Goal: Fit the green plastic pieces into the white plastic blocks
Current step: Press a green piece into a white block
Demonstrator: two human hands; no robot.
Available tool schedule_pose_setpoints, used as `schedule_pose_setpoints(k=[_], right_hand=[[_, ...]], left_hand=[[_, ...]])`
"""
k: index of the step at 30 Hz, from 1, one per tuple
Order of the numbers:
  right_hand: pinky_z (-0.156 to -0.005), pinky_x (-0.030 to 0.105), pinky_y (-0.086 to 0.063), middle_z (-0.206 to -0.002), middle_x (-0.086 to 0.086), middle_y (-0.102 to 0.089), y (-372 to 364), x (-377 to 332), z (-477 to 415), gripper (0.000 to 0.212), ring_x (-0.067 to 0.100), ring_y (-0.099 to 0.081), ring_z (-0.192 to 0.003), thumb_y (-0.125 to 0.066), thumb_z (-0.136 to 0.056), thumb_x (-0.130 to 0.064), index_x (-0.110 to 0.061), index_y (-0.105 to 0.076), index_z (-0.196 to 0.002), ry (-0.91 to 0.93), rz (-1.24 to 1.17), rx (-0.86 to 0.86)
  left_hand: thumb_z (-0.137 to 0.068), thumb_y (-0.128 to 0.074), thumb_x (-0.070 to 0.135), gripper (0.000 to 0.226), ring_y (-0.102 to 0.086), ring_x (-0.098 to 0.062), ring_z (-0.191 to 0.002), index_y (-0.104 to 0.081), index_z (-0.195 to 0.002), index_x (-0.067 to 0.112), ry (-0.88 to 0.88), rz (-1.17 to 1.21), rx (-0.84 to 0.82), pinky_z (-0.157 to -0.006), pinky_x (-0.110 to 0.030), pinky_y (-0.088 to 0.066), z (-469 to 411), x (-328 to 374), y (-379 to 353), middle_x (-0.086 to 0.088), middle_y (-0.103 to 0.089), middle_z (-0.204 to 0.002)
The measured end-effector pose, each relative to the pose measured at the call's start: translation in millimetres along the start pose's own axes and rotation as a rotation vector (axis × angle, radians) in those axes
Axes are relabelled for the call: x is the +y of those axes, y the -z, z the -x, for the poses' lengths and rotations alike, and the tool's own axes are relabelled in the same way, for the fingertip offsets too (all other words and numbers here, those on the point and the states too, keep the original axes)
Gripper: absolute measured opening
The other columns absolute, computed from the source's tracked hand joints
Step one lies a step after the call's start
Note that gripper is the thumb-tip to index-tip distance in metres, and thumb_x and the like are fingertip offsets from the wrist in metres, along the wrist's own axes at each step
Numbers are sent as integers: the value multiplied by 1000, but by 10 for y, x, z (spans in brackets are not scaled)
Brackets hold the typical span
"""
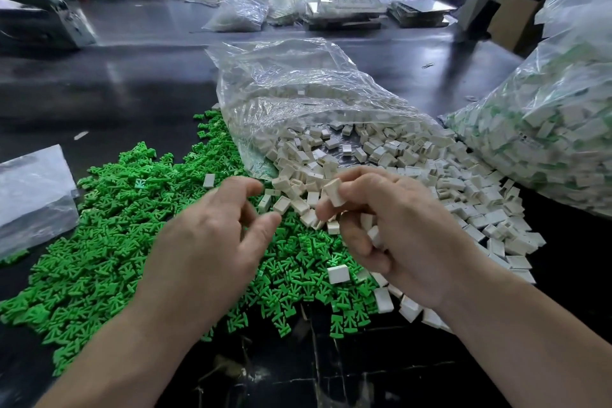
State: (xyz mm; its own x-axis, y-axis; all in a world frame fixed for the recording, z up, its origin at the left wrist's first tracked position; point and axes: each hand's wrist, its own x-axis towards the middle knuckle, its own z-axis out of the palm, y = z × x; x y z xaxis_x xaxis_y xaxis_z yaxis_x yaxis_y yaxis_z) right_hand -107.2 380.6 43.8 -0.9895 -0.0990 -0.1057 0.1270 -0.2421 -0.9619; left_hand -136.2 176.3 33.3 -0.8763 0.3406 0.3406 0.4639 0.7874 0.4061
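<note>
White block (pixel 335 193) is pinched between thumb and forefinger of the right hand (pixel 394 235), and more blocks are cupped in its curled lower fingers. The left hand (pixel 212 242) is held loosely spread over the green pieces (pixel 109 225), with nothing gripped. These are heaped on the dark table (pixel 116 83), beside loose white blocks (pixel 430 169) spilled from a clear bag (pixel 298 93). A full bag (pixel 546 142) is crowded against the right edge; dark tabletop is exposed between the forearms.

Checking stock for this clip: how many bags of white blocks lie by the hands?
2: an open bag ahead, spilling blocks; a full bag at right. Farther bags unclear.
</note>
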Motion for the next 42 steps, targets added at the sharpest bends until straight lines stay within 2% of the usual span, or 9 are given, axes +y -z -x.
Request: schedule_pose_setpoints(k=[4,8,14,21,23,25,27,33,42], right_hand=[[-35,17,-28,-89,13,-73,35,-3,-16,18,11,-40,-41,-57,-76,-21,-24,-71,-65,-40,-132,-9],[-34,17,-31,-88,16,-71,61,36,-31,12,11,-42,-41,-57,-80,-16,-8,-61,-88,-44,-221,-8],[-34,19,-32,-81,10,-63,100,74,-78,7,11,-44,-47,-60,-92,-12,-6,-58,-94,-113,-136,48],[-33,19,-32,-72,7,-63,53,88,-50,7,11,-45,-45,-61,-98,-11,-9,-68,-95,-106,-24,68],[-33,19,-32,-72,6,-63,44,95,-47,9,11,-45,-44,-62,-98,-11,-12,-70,-93,-105,-7,48],[-33,18,-32,-72,7,-63,31,103,-48,9,11,-45,-44,-64,-97,-11,-14,-71,-92,-114,-7,32],[-34,18,-32,-73,7,-64,26,103,-48,10,11,-45,-44,-66,-96,-12,-16,-73,-89,-118,-7,19],[-34,18,-32,-80,8,-65,18,68,-24,15,10,-44,-45,-67,-93,-12,-20,-77,-85,-101,-46,-75],[-34,18,-32,-79,8,-66,2,46,3,5,10,-44,-45,-72,-82,-24,-22,-77,-83,-74,-13,-109]], left_hand=[[-74,-18,86,82,-55,-15,-104,-49,-127,31,186,-486,-254,-85,-35,-44,-59,-92,38,8,-57,-116],[-80,-23,79,66,-55,-9,-93,-53,-119,35,102,-495,-274,-83,-32,-43,-75,-61,-45,15,-57,-102],[-87,-62,43,17,-57,-11,-74,-72,-91,30,-46,-211,-88,-77,-36,-45,-60,-79,-83,15,-64,-81],[-82,-67,42,21,-63,-7,-71,-73,-95,27,-1,113,112,-80,-48,-57,-74,-58,-61,18,-64,-77],[-82,-67,44,14,-65,-3,-70,-72,-92,35,97,297,102,-83,-35,-57,-76,-48,-62,15,-68,-73],[-84,-67,40,8,-66,-5,-71,-71,-90,39,163,442,79,-65,-22,-55,-74,-50,-63,15,-71,-76],[-83,-64,38,14,-68,-7,-73,-73,-94,38,235,651,26,-61,-18,-53,-74,-62,-57,11,-74,-81],[-74,-70,31,19,-70,-17,-77,-73,-92,29,323,1145,-143,-57,-21,-53,-65,-40,-59,-10,-76,-94],[-71,-71,28,13,-70,-21,-75,-75,-83,23,375,1328,-110,-52,-24,-53,-61,47,-72,-17,-74,-96]])
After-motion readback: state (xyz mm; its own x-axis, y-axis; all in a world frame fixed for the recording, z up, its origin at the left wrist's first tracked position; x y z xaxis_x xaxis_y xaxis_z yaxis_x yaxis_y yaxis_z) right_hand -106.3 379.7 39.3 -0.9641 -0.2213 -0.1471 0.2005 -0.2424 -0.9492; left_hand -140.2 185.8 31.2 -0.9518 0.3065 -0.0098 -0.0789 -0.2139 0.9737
